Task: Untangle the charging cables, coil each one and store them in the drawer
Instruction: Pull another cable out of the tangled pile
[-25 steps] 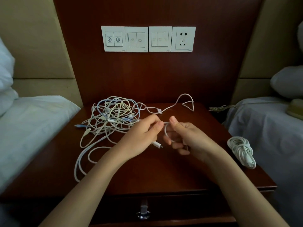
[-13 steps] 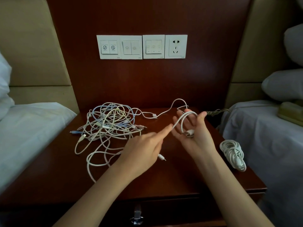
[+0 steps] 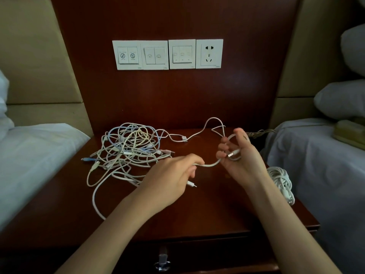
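A tangle of white and pale blue charging cables (image 3: 128, 149) lies on the back left of the dark wooden nightstand (image 3: 207, 210). My right hand (image 3: 240, 157) is raised with one white cable (image 3: 209, 165) looped round its fingers, the USB plug against the palm. My left hand (image 3: 173, 178) pinches the same cable a short way off, and the small plug end sticks out below its fingers. A coiled white cable (image 3: 282, 182) rests at the nightstand's right edge. The drawer (image 3: 197, 258) below is closed, with a metal ring pull (image 3: 162, 264).
Beds with white sheets flank the nightstand on both sides (image 3: 29, 161). A panel of switches and a socket (image 3: 167, 54) is on the wooden wall behind. A loose white cable (image 3: 197, 133) trails from the tangle toward the back right.
My right hand has turned palm up and taken a loop of cable round its fingers. My left hand slid down and left along the cable, drawing it taut between the hands.
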Demonstrator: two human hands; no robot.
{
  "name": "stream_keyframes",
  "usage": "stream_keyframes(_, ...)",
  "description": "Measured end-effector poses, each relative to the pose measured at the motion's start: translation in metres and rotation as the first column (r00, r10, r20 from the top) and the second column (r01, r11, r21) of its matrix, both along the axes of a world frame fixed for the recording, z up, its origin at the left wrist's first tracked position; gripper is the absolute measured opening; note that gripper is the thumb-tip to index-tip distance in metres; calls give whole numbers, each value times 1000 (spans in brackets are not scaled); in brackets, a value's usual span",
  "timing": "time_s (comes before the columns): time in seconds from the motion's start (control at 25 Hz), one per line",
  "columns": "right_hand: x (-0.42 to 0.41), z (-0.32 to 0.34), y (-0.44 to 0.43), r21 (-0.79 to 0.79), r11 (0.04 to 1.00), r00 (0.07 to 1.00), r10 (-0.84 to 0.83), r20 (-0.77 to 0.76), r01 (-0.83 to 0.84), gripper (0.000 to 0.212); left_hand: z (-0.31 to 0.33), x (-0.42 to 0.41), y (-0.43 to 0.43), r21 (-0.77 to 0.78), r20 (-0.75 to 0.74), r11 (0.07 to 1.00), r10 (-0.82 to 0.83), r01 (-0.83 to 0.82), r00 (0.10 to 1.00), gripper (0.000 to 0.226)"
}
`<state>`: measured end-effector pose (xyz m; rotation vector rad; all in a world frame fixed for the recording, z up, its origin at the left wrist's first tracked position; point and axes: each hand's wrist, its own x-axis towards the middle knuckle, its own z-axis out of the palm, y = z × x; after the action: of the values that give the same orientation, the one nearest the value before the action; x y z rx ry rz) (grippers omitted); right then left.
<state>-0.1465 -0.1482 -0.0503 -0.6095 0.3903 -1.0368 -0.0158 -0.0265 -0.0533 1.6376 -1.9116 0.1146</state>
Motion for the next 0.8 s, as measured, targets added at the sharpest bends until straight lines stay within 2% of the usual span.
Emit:
stream_keyframes(0.08, 1, -3, 4, -26, 994, 988, 101, -114, -105, 22, -2, 0, 1, 2, 18, 995, -103, 103, 995, 27)
stream_keyframes(0.2, 6, -9, 9, -95, 953, 918, 247, -311, -289, 26, -5, -2, -3, 18, -75, 981, -189, 191, 979, 22)
stream_keyframes(0.32, 10, -11, 13, -205, 880, 818, 282, -501, -428, 21, -5, -1, -5, -49, -184, 991, -135, 128, 974, 7)
stream_keyframes(0.36, 11, -10, 15, -238, 849, 780, 276, -561, -472, 22, -4, 1, -6, -61, -229, 995, -92, 81, 969, 6)
stream_keyframes(0.4, 11, -10, 18, -258, 815, 744, 281, -607, -519, 25, -3, 2, -5, -69, -264, 997, -51, 33, 963, 15)
stream_keyframes(0.48, 11, -10, 24, -256, 745, 685, 346, -641, -616, 40, 0, 4, -5, -74, -277, 996, 27, -50, 960, 26)
stream_keyframes(0.68, 15, -14, 30, -272, 529, 569, 549, -613, -804, 67, 6, 9, -2, 4, -347, 981, 181, -192, 920, 33)
stream_keyframes(0.72, 14, -14, 28, -288, 494, 551, 544, -633, -820, 63, 6, 11, -2, 19, -357, 982, 183, -189, 916, 34)
stream_keyframes(0.8, 11, -14, 26, -304, 437, 507, 486, -711, -846, 34, 8, 16, -2, 71, -373, 988, 154, -138, 915, 37)
